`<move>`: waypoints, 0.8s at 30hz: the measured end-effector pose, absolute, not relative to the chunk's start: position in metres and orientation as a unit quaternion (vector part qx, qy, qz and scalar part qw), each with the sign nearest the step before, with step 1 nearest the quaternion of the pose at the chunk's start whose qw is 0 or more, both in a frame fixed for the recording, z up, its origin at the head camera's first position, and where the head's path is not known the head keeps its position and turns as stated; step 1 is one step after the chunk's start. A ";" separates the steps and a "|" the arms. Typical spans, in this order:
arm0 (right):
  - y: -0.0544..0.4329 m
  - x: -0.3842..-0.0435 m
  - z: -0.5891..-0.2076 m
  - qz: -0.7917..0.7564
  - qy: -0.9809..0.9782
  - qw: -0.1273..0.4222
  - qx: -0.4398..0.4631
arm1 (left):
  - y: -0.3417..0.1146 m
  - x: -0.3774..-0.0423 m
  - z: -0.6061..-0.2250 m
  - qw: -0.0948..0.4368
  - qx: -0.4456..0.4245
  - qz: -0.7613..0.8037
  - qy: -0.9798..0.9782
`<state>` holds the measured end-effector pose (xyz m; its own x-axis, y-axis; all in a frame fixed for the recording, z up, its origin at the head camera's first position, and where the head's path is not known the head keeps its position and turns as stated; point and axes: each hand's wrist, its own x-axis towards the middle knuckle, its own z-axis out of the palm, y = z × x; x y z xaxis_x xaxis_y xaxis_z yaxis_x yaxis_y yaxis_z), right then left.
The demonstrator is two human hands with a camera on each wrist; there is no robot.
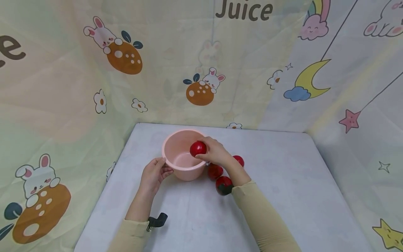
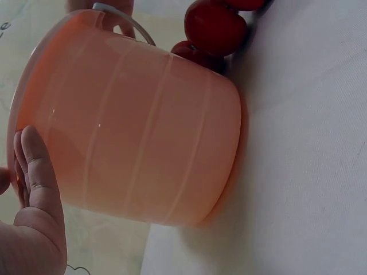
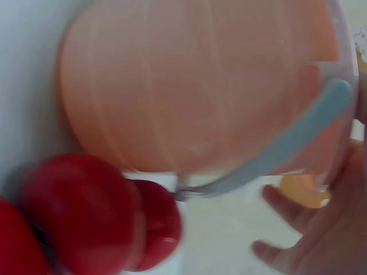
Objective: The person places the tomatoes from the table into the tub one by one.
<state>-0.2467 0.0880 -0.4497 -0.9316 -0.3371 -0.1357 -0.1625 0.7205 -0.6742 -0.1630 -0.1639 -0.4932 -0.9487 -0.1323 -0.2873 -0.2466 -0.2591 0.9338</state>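
Observation:
A pink plastic bucket (image 1: 188, 174) stands upright on the table. My left hand (image 1: 154, 175) holds its near left rim, thumb at the top and fingers along the outer wall; the left wrist view shows those fingers (image 2: 41, 172) under the lip. Over the right part of the bucket's mouth, my right hand (image 1: 215, 150) grips a shiny round red fruit (image 1: 198, 149) between thumb and fingers. In the right wrist view that hand (image 3: 338, 223) is at the rim, and the held fruit is hidden. The bucket's grey handle (image 3: 269, 160) hangs down on the right side.
Several more red fruits lie right of the bucket, under my right forearm: one red fruit (image 1: 215, 172) close to its wall, another with a dark green patch (image 1: 224, 185) nearer me. Patterned cloth (image 1: 170, 87) hangs behind the white table (image 1: 195, 224) and at its sides.

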 end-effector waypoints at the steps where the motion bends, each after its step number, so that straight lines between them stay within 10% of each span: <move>1: 0.087 -0.247 -0.446 -0.325 0.926 0.127 -0.142 | -0.164 -0.163 -0.493 0.036 -0.155 0.778 0.608; 24: 0.096 -0.249 -0.436 -0.301 0.923 0.167 -0.174 | -0.164 -0.163 -0.493 0.034 -0.154 0.775 0.612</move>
<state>-0.2488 0.0963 -0.4362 -0.8839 -0.4212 -0.2032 -0.2204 0.7585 -0.6132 -0.1632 -0.1637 -0.4935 -0.9503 -0.1361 -0.2800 -0.2407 -0.2489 0.9381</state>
